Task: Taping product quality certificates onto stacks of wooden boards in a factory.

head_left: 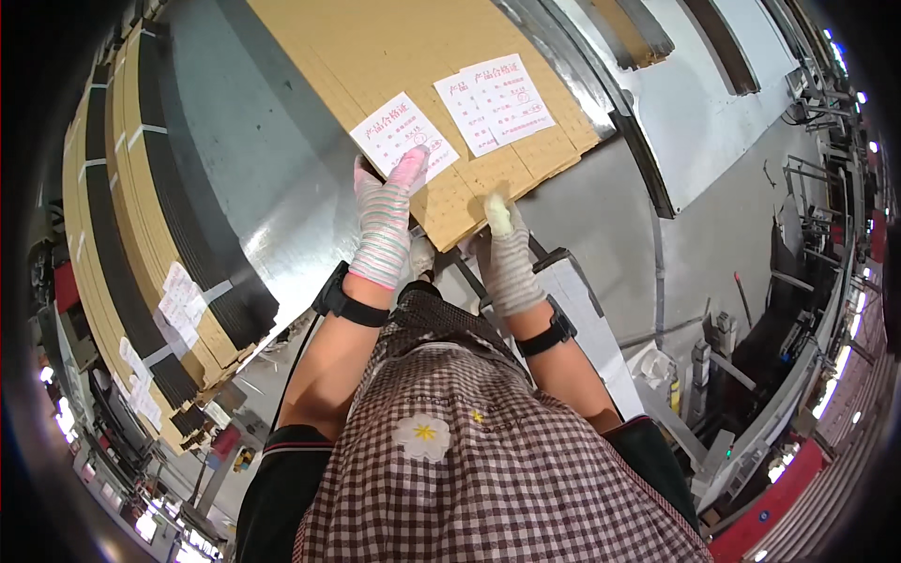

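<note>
A stack of long brown boards lies in front of me, its near end jutting past the edge of a grey metal table. My left hand, in a striped glove, grips its left edge near the corner. The pink thumb presses on a white paper slip with red print, and the other fingers are mostly hidden. Around the near end closes my right hand, also gloved, thumb on top and fingers out of sight below. More white slips lie overlapping on the boards, right of the first.
Banded stacks of brown and black strips stand at the left, with paper slips on their near ends. At the upper right, dark strips rest on a pale table. Metal frames and machinery fill the right side.
</note>
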Action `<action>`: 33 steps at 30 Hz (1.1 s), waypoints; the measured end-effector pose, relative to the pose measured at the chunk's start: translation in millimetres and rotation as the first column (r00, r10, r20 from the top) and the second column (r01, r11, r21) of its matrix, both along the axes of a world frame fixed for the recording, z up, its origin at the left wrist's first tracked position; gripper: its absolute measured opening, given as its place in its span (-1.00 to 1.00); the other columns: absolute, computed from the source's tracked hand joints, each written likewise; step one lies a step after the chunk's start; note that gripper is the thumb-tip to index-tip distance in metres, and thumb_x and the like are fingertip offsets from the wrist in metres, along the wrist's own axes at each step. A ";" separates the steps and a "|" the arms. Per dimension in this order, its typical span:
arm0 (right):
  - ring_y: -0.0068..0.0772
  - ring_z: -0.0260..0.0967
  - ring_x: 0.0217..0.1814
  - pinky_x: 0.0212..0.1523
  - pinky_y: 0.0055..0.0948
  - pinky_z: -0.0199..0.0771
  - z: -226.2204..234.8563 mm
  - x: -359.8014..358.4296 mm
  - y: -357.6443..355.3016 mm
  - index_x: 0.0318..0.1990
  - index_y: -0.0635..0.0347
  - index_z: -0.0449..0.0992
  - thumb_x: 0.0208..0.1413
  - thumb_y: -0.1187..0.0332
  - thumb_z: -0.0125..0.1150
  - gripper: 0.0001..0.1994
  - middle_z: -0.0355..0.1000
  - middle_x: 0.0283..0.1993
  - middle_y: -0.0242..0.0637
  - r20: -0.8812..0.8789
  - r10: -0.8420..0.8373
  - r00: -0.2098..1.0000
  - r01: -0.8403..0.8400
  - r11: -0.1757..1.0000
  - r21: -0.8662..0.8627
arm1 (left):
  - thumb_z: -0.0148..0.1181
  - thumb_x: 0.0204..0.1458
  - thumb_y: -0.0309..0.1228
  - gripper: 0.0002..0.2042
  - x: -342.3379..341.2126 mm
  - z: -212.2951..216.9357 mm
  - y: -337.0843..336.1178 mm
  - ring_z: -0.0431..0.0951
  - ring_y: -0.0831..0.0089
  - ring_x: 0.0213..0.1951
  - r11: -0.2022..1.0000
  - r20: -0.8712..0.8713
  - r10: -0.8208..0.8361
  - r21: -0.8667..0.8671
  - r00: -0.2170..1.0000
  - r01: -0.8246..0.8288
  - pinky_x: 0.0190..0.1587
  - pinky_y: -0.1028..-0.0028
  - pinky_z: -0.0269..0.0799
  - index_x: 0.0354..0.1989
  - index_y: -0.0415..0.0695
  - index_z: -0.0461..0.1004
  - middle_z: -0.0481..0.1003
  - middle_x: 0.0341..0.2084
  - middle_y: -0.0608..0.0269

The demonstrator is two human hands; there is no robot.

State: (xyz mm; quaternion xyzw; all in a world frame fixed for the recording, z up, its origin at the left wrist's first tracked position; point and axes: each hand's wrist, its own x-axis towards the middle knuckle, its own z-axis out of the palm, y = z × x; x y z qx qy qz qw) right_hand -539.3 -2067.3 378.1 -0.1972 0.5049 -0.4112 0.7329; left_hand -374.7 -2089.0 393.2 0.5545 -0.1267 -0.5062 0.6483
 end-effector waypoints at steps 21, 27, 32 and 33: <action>-0.57 0.43 -0.09 -0.04 -0.55 0.47 88.7 -143.5 34.2 0.23 0.20 0.42 0.16 0.57 0.23 -0.55 0.48 -0.04 -0.35 -0.366 -0.072 0.928 -0.085 0.914 -0.396 | 0.50 -0.09 -0.44 -0.17 -136.2 12.2 115.2 0.52 0.31 0.08 0.996 -0.223 0.083 0.000 0.971 -0.085 0.17 0.30 0.51 0.36 -0.17 0.13 0.43 0.06 0.15; -0.51 0.49 -0.04 0.01 -0.49 0.52 137.1 -167.3 35.2 0.32 0.15 0.35 0.18 0.57 0.18 -0.48 0.51 0.00 -0.34 -0.383 0.443 0.811 -0.559 0.779 -0.283 | 0.49 -0.07 -0.37 -0.13 -118.0 35.5 140.6 0.33 0.22 0.26 0.990 0.350 0.069 0.089 0.934 -0.106 0.38 0.21 0.17 0.38 -0.26 0.07 0.25 0.25 0.02; -0.34 0.48 0.10 0.08 -0.36 0.51 160.5 -130.1 32.8 0.43 0.09 0.20 0.18 0.50 0.22 -0.36 0.49 0.06 -0.21 -0.603 0.630 0.490 -0.870 0.303 -0.389 | 0.56 -0.18 -0.37 -0.41 -126.2 86.7 160.0 0.51 0.37 -0.01 0.953 0.349 -0.280 -0.011 0.894 0.303 0.12 0.36 0.40 0.06 -0.24 0.44 0.52 -0.08 0.20; -0.20 0.46 0.17 0.12 -0.30 0.48 162.8 -122.3 31.2 0.47 0.08 0.14 0.17 0.45 0.25 -0.30 0.45 0.16 -0.12 -0.666 0.594 0.452 -0.881 0.180 -0.438 | 0.56 -0.16 -0.34 -0.54 -130.0 92.3 161.7 0.53 0.41 -0.17 0.968 0.255 -0.234 -0.035 0.938 0.250 0.01 0.39 0.42 -0.09 -0.18 0.50 0.53 -0.19 0.25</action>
